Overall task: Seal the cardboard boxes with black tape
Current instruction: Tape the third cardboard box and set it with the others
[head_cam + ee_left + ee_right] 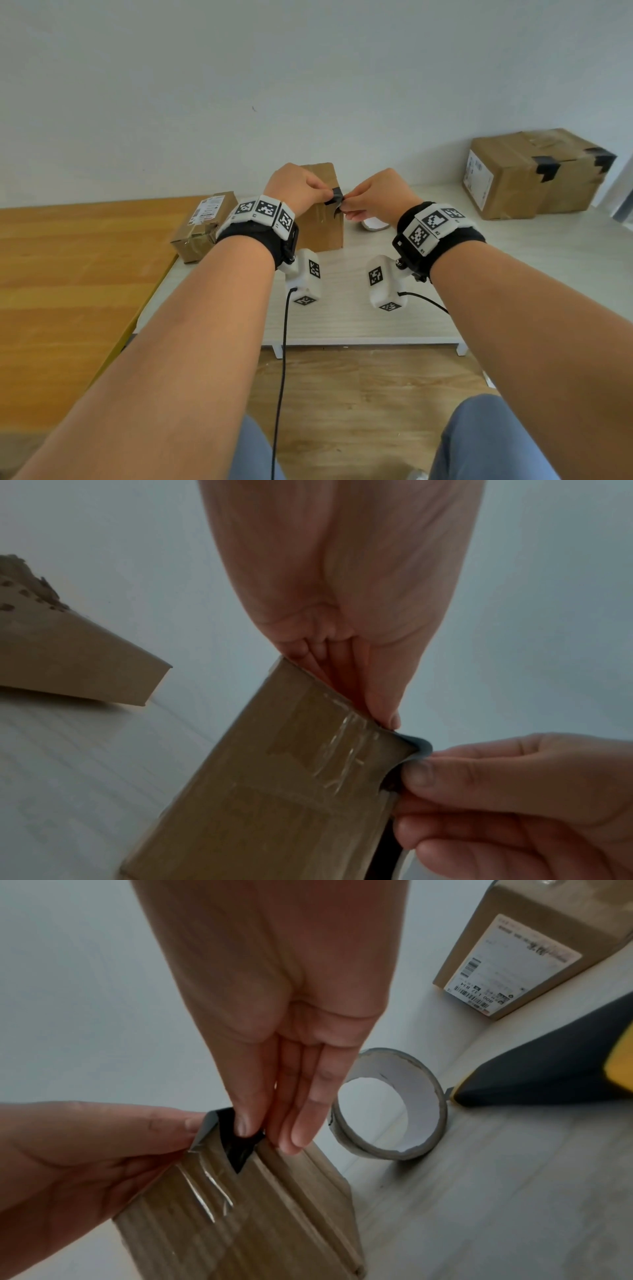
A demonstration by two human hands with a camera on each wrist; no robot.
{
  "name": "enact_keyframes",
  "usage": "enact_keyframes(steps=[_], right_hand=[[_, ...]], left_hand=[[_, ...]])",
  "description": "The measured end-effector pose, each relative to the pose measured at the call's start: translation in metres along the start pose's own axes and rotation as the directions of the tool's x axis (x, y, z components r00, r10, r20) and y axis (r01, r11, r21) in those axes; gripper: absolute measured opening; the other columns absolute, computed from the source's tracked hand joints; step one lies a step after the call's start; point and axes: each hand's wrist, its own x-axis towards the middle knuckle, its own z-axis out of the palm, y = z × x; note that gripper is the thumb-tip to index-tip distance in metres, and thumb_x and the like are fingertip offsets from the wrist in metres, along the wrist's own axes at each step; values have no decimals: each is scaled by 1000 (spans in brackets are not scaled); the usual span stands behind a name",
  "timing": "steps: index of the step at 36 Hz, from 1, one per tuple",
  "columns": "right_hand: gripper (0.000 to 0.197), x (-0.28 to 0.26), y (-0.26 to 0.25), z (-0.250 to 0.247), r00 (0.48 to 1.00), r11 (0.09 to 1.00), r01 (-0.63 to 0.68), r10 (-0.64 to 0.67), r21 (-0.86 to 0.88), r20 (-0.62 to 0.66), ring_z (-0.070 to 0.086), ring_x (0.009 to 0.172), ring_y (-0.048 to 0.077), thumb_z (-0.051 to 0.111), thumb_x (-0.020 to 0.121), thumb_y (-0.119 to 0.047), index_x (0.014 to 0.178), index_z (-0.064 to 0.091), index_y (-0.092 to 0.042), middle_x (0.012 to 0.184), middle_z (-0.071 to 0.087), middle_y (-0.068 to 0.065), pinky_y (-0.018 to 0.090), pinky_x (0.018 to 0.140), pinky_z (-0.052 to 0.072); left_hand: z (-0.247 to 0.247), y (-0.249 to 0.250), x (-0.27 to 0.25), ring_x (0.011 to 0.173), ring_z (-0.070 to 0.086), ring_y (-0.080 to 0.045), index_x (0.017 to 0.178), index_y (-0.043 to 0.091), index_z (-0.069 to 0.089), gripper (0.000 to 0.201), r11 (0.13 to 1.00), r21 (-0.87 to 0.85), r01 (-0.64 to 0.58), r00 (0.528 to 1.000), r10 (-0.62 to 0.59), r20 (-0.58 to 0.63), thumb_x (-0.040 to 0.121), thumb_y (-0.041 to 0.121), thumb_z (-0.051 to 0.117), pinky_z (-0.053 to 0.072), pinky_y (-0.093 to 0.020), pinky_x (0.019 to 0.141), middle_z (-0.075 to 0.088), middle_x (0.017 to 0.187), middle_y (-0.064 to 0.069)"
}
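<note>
A tall cardboard box (322,229) stands upright mid-table, with old clear tape on its side. A short strip of black tape (336,199) bends over its top edge; it shows as black tape (240,1148) in the right wrist view. My left hand (325,198) pinches the strip's left end against the box corner (274,777). My right hand (346,205) pinches the other end, thumb and fingertip on the strip (419,750). The tape roll (390,1104) stands on edge just right of the box, mostly hidden behind my right hand in the head view.
A small labelled box (205,226) lies left of the tall one. At the far right, a large box (527,174) carries black tape on its corners. The white table (346,325) meets an orange wooden surface (68,291) on the left. Cables hang from both wrists.
</note>
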Motion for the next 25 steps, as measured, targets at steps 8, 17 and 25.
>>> enact_keyframes(steps=[8, 17, 25], right_hand=[[7, 3, -2, 9, 1000, 998, 14, -15, -68, -14, 73, 75, 18, 78, 75, -17, 75, 73, -12, 75, 74, 7, 34, 82, 59], [9, 3, -4, 15, 998, 988, 43, -49, -145, -37, 69, 73, 16, 76, 77, -16, 74, 68, -13, 77, 73, 8, 32, 80, 59], [15, -2, -4, 19, 996, 967, 47, -63, -249, -57, 62, 70, 8, 77, 74, -22, 84, 67, -17, 76, 68, -4, 19, 58, 44]], left_hand=[[-4, -5, 1, 95, 59, -8, 97, 18, 76, 19, 1000, 20, -3, 1000, 4, -3, 85, 30, 67, 39, -20, 81, 71, 104, 3], [-7, -2, 4, 103, 61, -14, 100, 16, 76, 21, 997, 75, -6, 1000, 4, 21, 86, 30, 67, 45, -26, 88, 70, 109, 1], [-8, -5, 2, 101, 62, -13, 97, 17, 77, 19, 999, 33, -1, 1000, 0, 11, 84, 29, 69, 45, -24, 86, 71, 105, 2]])
